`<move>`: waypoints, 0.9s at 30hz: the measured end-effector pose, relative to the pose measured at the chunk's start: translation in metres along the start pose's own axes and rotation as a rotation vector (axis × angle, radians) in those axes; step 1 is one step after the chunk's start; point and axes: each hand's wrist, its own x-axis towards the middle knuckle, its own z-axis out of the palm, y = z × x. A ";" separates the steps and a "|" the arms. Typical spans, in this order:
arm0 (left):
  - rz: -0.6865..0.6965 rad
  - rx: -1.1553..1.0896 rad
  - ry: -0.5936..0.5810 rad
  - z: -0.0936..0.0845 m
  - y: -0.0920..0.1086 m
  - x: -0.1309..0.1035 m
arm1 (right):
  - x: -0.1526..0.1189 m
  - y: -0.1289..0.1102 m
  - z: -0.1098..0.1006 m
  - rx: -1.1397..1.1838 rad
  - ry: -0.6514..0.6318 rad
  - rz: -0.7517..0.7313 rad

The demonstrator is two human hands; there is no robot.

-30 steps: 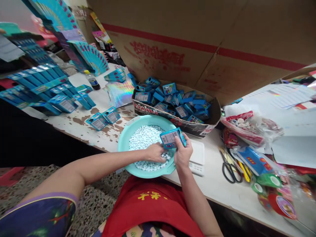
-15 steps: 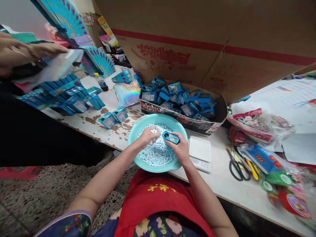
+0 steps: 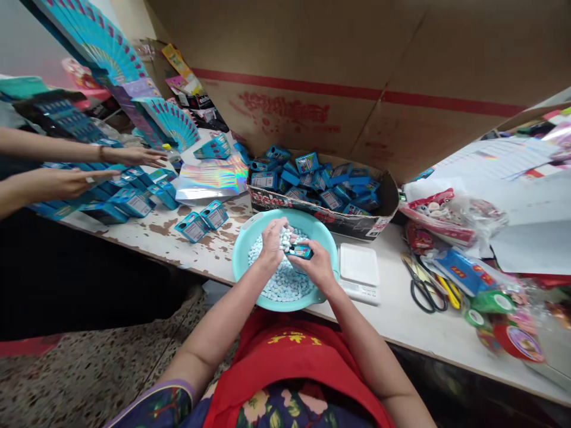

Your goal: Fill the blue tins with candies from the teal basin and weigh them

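Over a turquoise basin (image 3: pixel 241 261), my right hand (image 3: pixel 320 264) grips a small blue printed box (image 3: pixel 301 252), its opening turned toward my other hand. My left hand (image 3: pixel 273 241) is cupped around a heap of small white candies (image 3: pixel 285 239) right at the box's open end. Loose pale candies (image 3: pixel 285 284) of the same kind fill the bottom of the basin beneath both hands. Two similar blue boxes (image 3: pixel 191 227) stand on the worn table left of the basin.
Behind the basin is a carton (image 3: pixel 375 229) of blue boxes. A white scale (image 3: pixel 359 264) and scissors (image 3: pixel 426 294) lie to the right. A co-worker's hands (image 3: pixel 134 156) reach over stacked boxes at left, near a silver sheet (image 3: pixel 209 178) and a small bottle (image 3: pixel 173 157).
My left hand has risen from the candies to the box's opening with a handful. The box has tilted toward it. The co-worker's hands have put down the plastic and shifted right.
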 end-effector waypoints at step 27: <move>0.140 0.209 -0.094 0.012 -0.003 0.007 | 0.010 0.002 -0.007 0.150 0.030 0.061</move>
